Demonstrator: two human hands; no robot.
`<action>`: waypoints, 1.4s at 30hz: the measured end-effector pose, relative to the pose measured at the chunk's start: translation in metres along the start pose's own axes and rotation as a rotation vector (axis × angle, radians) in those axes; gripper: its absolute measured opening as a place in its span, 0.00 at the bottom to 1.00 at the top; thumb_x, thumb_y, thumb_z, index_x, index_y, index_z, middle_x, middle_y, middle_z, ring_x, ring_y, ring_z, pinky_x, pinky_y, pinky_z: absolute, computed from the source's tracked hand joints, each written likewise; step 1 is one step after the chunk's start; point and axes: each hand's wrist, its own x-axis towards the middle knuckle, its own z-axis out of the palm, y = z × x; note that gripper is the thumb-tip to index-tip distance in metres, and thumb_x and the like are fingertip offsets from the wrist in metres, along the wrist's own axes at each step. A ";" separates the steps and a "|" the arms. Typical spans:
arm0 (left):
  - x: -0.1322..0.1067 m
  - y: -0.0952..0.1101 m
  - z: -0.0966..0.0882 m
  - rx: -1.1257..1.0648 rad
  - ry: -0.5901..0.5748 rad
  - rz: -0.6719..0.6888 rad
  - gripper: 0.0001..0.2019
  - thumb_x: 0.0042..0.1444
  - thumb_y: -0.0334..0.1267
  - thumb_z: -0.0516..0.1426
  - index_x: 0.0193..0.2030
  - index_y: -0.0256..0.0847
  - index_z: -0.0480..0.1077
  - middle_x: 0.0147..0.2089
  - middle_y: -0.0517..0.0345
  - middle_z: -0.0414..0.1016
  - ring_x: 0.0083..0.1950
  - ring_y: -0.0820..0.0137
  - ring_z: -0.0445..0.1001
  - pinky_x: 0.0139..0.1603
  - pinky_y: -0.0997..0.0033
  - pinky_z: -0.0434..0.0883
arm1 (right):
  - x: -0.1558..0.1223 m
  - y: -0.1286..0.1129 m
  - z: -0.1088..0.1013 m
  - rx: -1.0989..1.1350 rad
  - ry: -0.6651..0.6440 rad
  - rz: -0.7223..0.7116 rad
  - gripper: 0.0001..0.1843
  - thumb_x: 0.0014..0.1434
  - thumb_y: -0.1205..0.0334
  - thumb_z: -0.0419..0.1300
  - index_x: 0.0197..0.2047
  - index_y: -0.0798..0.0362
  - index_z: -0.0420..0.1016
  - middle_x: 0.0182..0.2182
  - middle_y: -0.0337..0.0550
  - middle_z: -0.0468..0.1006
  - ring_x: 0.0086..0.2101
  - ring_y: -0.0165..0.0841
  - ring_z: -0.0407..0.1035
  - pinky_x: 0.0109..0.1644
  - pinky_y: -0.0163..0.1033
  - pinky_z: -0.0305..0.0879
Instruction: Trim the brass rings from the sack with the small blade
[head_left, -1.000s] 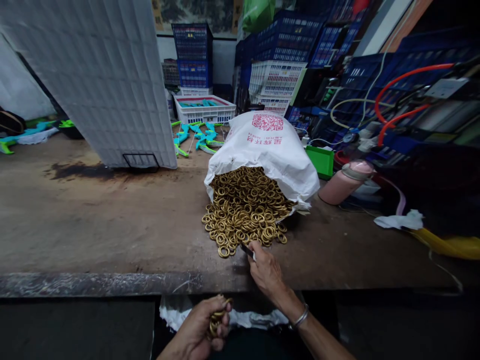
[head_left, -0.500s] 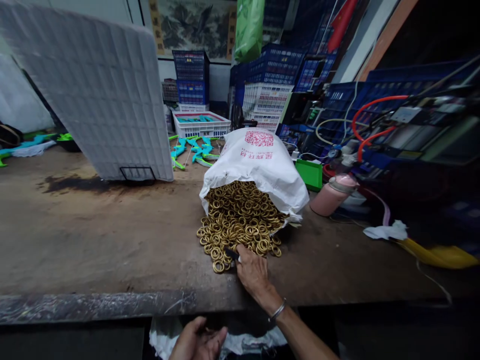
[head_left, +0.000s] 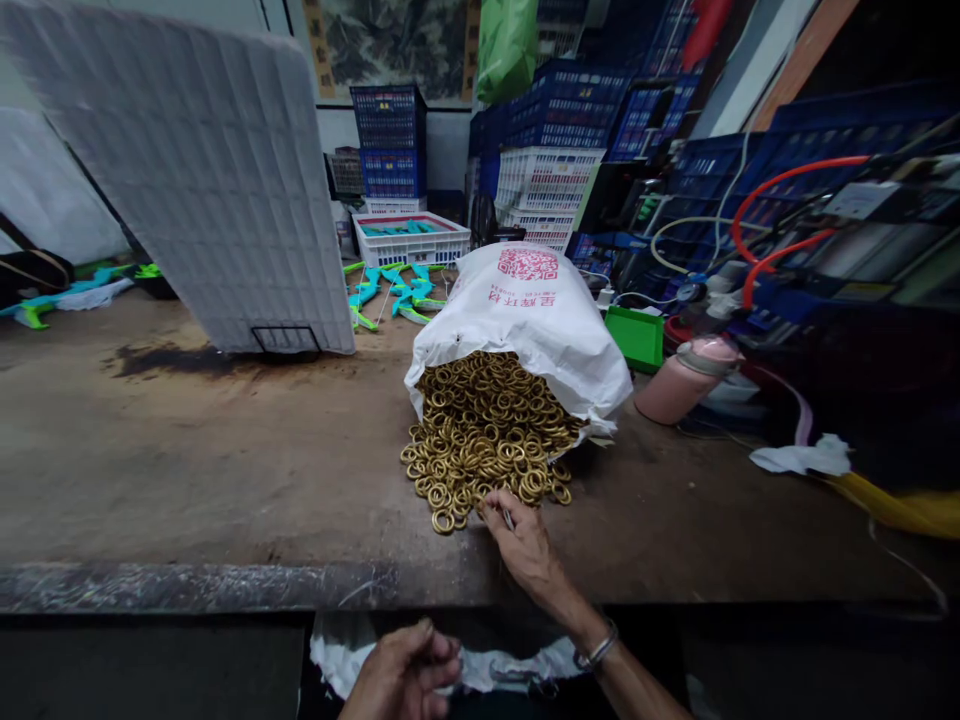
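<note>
Many brass-coloured rings (head_left: pixel 480 450) spill from the mouth of a white sack (head_left: pixel 525 305) lying on the table. My right hand (head_left: pixel 525 545), with a bracelet at its wrist, is at the near edge of the ring pile. Its fingertips are pinched against the rings, and a small greyish piece shows between the fingers, too little to name. Low in the view, my left hand (head_left: pixel 409 670) hangs in front of the table edge. Its fingers are curled in towards the thumb, hiding whatever may be in them.
A tall white ribbed panel (head_left: pixel 247 200) stands left on the brown table (head_left: pixel 225 470). Behind are turquoise-green plastic parts (head_left: pixel 397 290) and a white crate (head_left: pixel 412 245). To the right are a green tray (head_left: pixel 634 338), a pink bottle (head_left: pixel 686 380) and orange hoses (head_left: pixel 780 185).
The dark flat tip that stuck out from my right hand no longer shows. That hand has shifted slightly right. My left hand's fingers have curled in from a more open pose. The view has tilted slightly.
</note>
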 end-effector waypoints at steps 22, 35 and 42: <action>0.005 0.034 0.062 0.883 0.045 0.950 0.08 0.52 0.38 0.54 0.30 0.37 0.71 0.25 0.59 0.71 0.27 0.73 0.66 0.31 0.76 0.63 | -0.029 -0.007 0.001 0.287 -0.286 0.154 0.17 0.56 0.52 0.49 0.21 0.54 0.61 0.15 0.33 0.63 0.20 0.24 0.57 0.26 0.30 0.54; -0.006 0.030 0.060 0.557 -0.108 0.465 0.17 0.52 0.50 0.52 0.25 0.37 0.63 0.13 0.66 0.59 0.13 0.81 0.53 0.14 0.81 0.51 | -0.032 -0.014 0.007 0.200 -0.213 0.117 0.10 0.52 0.57 0.53 0.24 0.54 0.64 0.19 0.32 0.63 0.23 0.25 0.56 0.27 0.29 0.54; -0.006 0.027 0.063 0.397 -0.148 0.448 0.16 0.49 0.51 0.55 0.27 0.38 0.60 0.20 0.67 0.63 0.14 0.83 0.54 0.14 0.82 0.52 | -0.034 -0.011 0.001 0.113 -0.189 0.092 0.12 0.56 0.58 0.46 0.27 0.53 0.64 0.19 0.34 0.66 0.23 0.27 0.61 0.28 0.30 0.56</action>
